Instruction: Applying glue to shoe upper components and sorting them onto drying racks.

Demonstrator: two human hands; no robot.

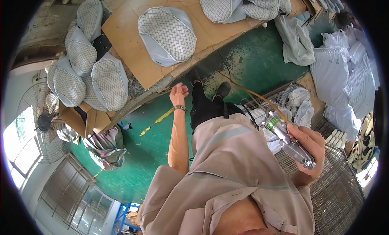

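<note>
In my raised right hand (310, 148) is a silver air tool (293, 144) with a green collar, my fingers wrapped round its body. An orange hose (259, 96) runs to it from beside the table. My left hand (178, 94), with a watch at its wrist, hangs near the table edge, fingers loosely curled and slightly apart, holding nothing. Beyond it, one padded grey-white piece (168, 36) with a diamond grid lies alone on the cardboard-covered table (125, 44). The left hand does not touch it.
Similar padded pieces (107, 83) are heaped at the table's left end, others (227, 6) at the far right. A fan (44, 123) stands left, near a cloth bundle (107, 148). Wire racks (334, 194) and white bags (334, 81) fill the right side. The floor (146, 150) is green.
</note>
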